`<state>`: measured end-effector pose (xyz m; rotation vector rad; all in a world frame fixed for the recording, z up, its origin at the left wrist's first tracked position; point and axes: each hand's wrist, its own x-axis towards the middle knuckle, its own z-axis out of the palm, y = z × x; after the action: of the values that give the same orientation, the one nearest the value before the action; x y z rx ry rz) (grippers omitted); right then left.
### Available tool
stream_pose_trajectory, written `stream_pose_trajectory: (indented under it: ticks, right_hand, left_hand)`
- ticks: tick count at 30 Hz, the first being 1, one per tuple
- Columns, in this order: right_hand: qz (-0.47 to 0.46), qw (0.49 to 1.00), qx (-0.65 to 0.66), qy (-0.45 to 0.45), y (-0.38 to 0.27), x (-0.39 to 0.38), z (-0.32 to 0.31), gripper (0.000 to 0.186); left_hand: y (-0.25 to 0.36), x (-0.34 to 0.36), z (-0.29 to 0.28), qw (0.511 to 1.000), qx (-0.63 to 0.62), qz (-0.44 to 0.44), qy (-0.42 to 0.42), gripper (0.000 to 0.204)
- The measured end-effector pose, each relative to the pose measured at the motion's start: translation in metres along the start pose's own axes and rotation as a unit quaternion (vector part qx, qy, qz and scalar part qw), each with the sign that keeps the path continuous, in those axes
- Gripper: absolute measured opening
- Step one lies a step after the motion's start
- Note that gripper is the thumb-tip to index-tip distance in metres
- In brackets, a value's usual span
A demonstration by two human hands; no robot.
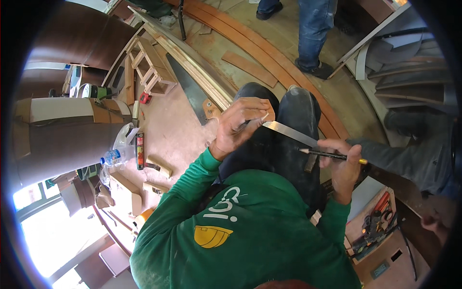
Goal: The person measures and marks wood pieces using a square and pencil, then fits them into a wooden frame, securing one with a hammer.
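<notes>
Above my knees, my left hand [239, 124] is closed around a small brown piece of wood [271, 111], its fingers bent over the top. A metal blade of a try square [291, 133] runs from that piece across to my right hand [340, 166]. The square's short dark stock [311, 162] hangs below the blade by my right fingers. My right hand grips the square near the stock and also holds a dark pencil [332, 154], its sharpened tip pointing left. Where the blade meets the wood is partly hidden by my left fingers.
Long wooden strips [192, 79] and a small wooden frame [148, 67] lie ahead on the left. A tube [139, 151], a water bottle [113, 156] and a red tape measure [145, 98] are at left. People stand ahead and at right; a tool box [373, 219] sits at lower right.
</notes>
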<state>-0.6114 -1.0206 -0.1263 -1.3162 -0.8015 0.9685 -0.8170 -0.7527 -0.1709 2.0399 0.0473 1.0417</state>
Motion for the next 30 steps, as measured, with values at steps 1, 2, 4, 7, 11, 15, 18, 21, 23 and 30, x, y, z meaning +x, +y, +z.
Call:
stream_pose_trajectory:
  ticks: [1, 2, 4, 7, 11, 15, 18, 21, 23, 30]
  right_hand:
    - [-0.036, 0.998, 0.048, 0.028, -0.016, 0.008, 0.025, 0.055]
    - [-0.069, 0.991, 0.096, 0.054, -0.027, 0.015, 0.047, 0.051]
    - [-0.053, 0.994, 0.066, 0.063, -0.035, 0.028, 0.066, 0.041]
    - [-0.053, 0.990, 0.106, 0.076, -0.016, 0.044, 0.070, 0.027]
    - [-0.073, 0.980, 0.169, 0.079, 0.011, 0.059, 0.068, 0.022]
    - [-0.050, 0.984, 0.135, 0.107, 0.001, 0.065, 0.078, 0.021]
    - [-0.046, 0.984, 0.138, 0.100, 0.008, 0.068, 0.077, 0.021]
    - [-0.037, 0.974, 0.195, 0.106, 0.023, 0.072, 0.073, 0.021]
    - [-0.026, 0.968, 0.218, 0.122, 0.026, 0.075, 0.073, 0.021]
    - [-0.013, 0.976, 0.152, 0.153, 0.021, 0.080, 0.083, 0.021]
  left_hand:
    - [-0.002, -0.001, 0.002, 1.000, -0.008, 0.004, -0.005, 0.026]
    - [0.000, -0.001, 0.003, 1.000, -0.011, -0.010, -0.003, 0.026]
    - [0.006, 0.002, 0.004, 0.999, -0.018, -0.035, 0.001, 0.025]
    - [0.005, 0.001, 0.006, 0.999, -0.017, -0.038, 0.013, 0.026]
    - [0.001, -0.001, 0.013, 0.993, -0.075, -0.084, 0.040, 0.028]
    - [0.001, -0.006, 0.021, 0.965, -0.191, -0.164, 0.077, 0.028]
    - [-0.003, -0.009, 0.024, 0.968, -0.184, -0.159, 0.065, 0.029]
    - [-0.006, -0.010, 0.028, 0.976, -0.148, -0.156, 0.038, 0.030]
    - [-0.007, -0.009, 0.031, 0.974, -0.151, -0.166, 0.033, 0.031]
    - [-0.003, -0.008, 0.034, 0.946, -0.167, -0.276, 0.039, 0.035]
